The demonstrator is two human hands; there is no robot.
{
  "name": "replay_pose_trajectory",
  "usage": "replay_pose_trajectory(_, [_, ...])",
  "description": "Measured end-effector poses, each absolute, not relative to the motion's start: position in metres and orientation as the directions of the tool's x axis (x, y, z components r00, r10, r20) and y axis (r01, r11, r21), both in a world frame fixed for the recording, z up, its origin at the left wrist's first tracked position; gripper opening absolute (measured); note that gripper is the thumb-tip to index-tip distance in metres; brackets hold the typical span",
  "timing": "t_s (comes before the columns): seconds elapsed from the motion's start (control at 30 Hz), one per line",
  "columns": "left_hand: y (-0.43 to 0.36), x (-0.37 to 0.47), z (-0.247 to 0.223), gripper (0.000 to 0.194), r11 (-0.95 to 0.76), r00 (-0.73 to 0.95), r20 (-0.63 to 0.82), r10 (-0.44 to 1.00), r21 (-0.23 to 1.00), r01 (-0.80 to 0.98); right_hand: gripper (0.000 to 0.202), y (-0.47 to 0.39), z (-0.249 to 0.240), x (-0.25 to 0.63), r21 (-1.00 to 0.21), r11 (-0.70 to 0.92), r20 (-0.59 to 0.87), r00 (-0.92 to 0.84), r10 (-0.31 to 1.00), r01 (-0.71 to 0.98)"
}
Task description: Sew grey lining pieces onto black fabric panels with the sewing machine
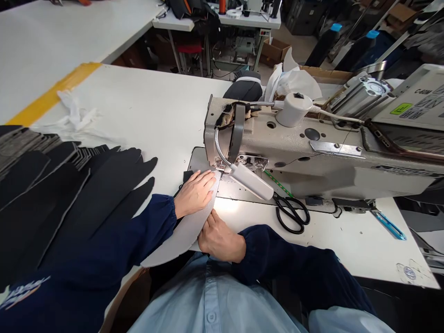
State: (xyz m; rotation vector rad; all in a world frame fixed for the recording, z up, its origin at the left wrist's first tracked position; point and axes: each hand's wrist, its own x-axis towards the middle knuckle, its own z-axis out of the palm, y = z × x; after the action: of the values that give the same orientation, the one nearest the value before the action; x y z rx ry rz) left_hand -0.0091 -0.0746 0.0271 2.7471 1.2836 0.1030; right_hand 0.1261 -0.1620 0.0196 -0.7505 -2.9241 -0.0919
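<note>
A light grey, curved piece of fabric [189, 231] runs from the needle area of the sewing machine [277, 143] down toward my lap. My left hand [196, 193] lies flat on its upper part, fingers stretched out just left of the needle area. At the fabric's right edge, nearer my body, my right hand [218, 236] has its fingers closed on the cloth. A white lamp [251, 181] on a bent metal neck shines beside the needle area. The needle itself is too small to make out.
Dark fabric pieces [104, 189] lie piled on the left of the table. Black scissors [293, 213] sit right of my right hand, and a blue cutter [388, 224] lies farther right. White scraps [78, 113] rest near the yellow tape [55, 95].
</note>
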Motion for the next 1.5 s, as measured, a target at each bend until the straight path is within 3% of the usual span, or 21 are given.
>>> replay_pose_trajectory(0.53, [-0.070, -0.009, 0.030, 0.043, -0.691, 0.695, -0.014, 0.719, 0.089, 0.717, 0.017, -0.159, 0.041, 0.130, -0.047, 0.866, -0.065, -0.867, 0.495, 0.498])
replay_pose_trajectory(0.63, [-0.075, -0.027, 0.040, 0.054, -0.782, 0.790, -0.116, 0.603, 0.110, 0.613, 0.016, -0.159, 0.042, 0.130, -0.049, 0.864, -0.078, -0.864, 0.497, 0.502])
replay_pose_trajectory(0.77, [-0.098, -0.056, 0.057, 0.053, -0.884, 0.898, -0.224, 0.380, 0.199, 0.423, 0.018, -0.165, 0.045, 0.131, -0.027, 0.874, -0.061, -0.874, 0.483, 0.485])
replay_pose_trajectory(0.87, [-0.116, -0.070, 0.065, 0.056, -0.895, 0.914, -0.232, 0.332, 0.228, 0.383, 0.019, -0.174, 0.049, 0.131, 0.001, 0.896, 0.009, -0.896, 0.444, 0.444])
replay_pose_trajectory(1.07, [-0.130, -0.067, 0.061, 0.045, -0.894, 0.896, -0.182, 0.405, 0.126, 0.429, 0.018, -0.189, 0.049, 0.128, -0.115, 0.920, 0.096, -0.917, 0.386, 0.375])
replay_pose_trajectory(1.2, [-0.127, -0.058, 0.057, 0.043, -0.868, 0.861, -0.172, 0.479, 0.056, 0.494, 0.018, -0.185, 0.044, 0.128, -0.098, 0.906, 0.069, -0.905, 0.419, 0.412])
replay_pose_trajectory(1.5, [-0.100, -0.044, 0.039, 0.040, -0.818, 0.805, -0.196, 0.560, 0.025, 0.575, 0.018, -0.164, 0.042, 0.130, -0.053, 0.874, -0.021, -0.875, 0.483, 0.483])
